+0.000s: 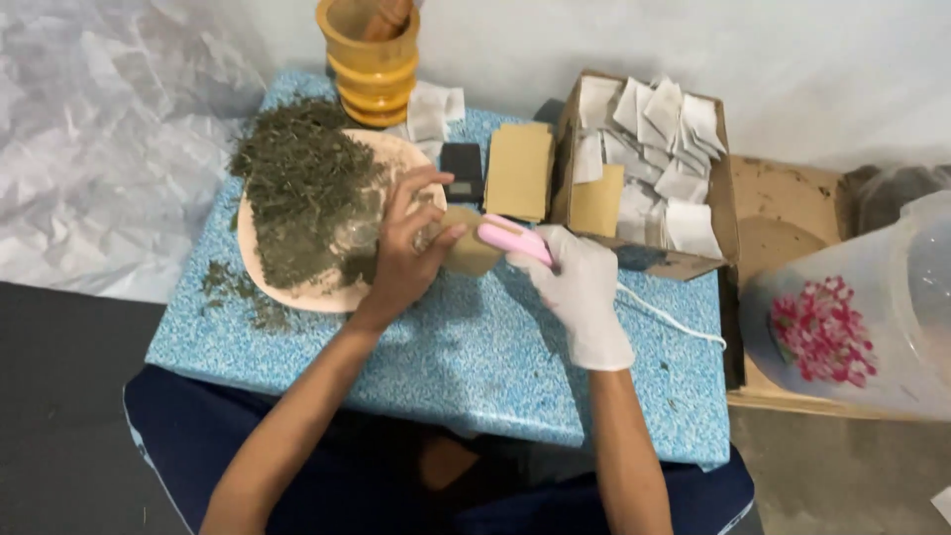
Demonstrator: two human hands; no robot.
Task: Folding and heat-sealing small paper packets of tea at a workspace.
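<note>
The left hand [404,248] is pinching a small brown pouch [468,253] just over the blue speckled surface [495,347], beside the plate of dried herbs [307,198]. The gloved right hand [580,287] is gripping a pink sealer [515,238], its long axis pointing left, its tip touching the pouch's right edge.
</note>
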